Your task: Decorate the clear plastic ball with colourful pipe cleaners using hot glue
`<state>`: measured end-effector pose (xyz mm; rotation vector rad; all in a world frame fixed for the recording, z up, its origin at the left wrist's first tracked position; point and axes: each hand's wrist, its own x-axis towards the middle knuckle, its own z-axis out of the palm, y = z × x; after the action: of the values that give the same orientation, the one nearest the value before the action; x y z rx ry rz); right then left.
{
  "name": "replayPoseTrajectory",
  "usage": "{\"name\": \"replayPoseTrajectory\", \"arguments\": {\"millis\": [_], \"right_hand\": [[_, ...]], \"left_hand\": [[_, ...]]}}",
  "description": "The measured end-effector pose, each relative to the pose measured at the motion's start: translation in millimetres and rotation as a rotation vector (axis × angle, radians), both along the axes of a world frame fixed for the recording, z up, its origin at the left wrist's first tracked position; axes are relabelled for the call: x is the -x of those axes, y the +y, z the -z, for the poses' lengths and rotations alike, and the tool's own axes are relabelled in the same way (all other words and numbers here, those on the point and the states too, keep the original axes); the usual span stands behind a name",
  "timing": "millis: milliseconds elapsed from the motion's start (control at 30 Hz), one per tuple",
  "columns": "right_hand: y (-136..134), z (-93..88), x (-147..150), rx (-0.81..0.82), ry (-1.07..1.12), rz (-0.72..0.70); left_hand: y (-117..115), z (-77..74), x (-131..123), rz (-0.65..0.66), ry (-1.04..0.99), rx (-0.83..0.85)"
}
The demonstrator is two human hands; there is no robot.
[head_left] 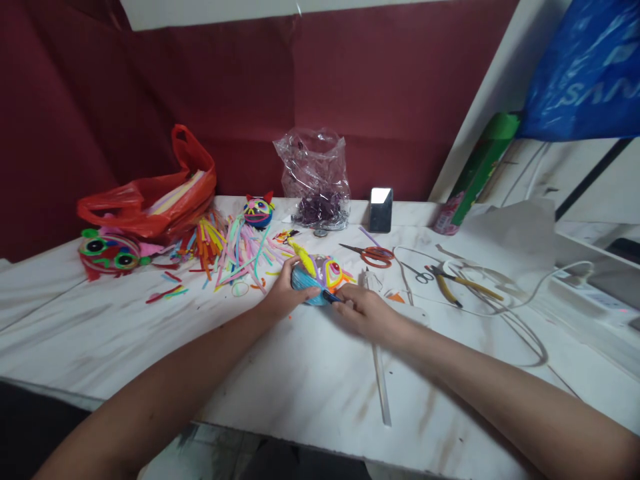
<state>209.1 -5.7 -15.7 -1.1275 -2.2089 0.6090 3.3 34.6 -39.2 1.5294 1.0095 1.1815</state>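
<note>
My left hand (283, 291) is closed round the side of a small rounded animal figure (311, 293), its thumb lying across the front. Light blue strands cover the figure's lower part, with a yellow fuzzy ear and a pink eye ringed in yellow and orange. In my right hand (364, 309) is a slim dark pen-like tool (331, 297), pinched between the fingers. The tool's tip points at the figure's front, close to my left thumb; I cannot tell whether it touches. Beside my right hand lies a long white stick (381, 387).
Red-handled scissors (376, 256), small scissors (424, 276), yellow-handled pliers (467, 287) and looped white cable (530, 308) lie right. Fuzzy stems (235, 257), two finished figures (116, 253), a red bag (150, 207), a clear bag (320, 193) and a phone (381, 212) stand farther back.
</note>
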Motion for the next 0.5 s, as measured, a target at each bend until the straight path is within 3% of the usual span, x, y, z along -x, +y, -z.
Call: {"name": "replayPoseTrajectory", "arguments": {"millis": [267, 500], "right_hand": [[2.4, 0.0, 1.0, 0.065, 0.019, 0.035], [5.6, -1.7, -2.3, 0.312, 0.063, 0.022]], "left_hand": [[-0.5, 3.6, -0.5, 0.002, 0.021, -0.033], [1.1, 7.5, -1.2, 0.006, -0.025, -0.035]]}}
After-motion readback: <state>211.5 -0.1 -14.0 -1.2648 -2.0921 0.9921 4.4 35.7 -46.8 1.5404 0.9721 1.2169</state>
